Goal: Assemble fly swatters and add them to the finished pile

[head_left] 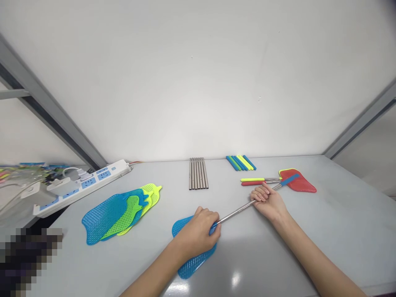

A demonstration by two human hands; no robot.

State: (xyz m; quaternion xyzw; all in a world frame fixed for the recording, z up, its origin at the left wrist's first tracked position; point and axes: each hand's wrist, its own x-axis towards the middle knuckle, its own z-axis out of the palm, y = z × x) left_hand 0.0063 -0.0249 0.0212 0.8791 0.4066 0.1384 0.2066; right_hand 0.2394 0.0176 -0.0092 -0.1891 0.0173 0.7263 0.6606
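Observation:
A blue fly swatter with a mesh head, a metal telescopic rod and a blue grip stretches between my hands. My left hand is closed round the neck where head and rod meet, covering part of the mesh. Wrapped about the rod near the blue grip are the fingers of my right hand. Just beyond that hand lie a red fly swatter and, partly under it, a yellow one whose yellow handle shows.
Loose blue, green and yellow swatter heads overlap on the left. Several metal rods lie side by side near the wall, with several coloured grips to their right. A power strip with plugs runs along the table's left edge.

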